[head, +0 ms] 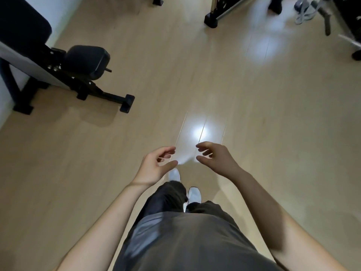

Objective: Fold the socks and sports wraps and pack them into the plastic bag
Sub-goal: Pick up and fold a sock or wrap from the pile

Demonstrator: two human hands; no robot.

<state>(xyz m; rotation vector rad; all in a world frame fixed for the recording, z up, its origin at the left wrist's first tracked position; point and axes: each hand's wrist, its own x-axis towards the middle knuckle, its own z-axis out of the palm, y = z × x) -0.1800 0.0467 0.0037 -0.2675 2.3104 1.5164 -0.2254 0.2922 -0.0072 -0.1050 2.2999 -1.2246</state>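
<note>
Both hands are out front over the wooden floor (254,133): left hand (156,165) and right hand (214,159) each half-curled, fingers loosely parted, and neither has hold of anything. There's no sock, wrap or plastic bag in view, so where they lie I cannot tell. White shoes (193,194) show below, and a black workout bench (78,71) stands off to the left. The risk, I'd judge, is clipping that bench foot or the gear ahead while searching.
</note>
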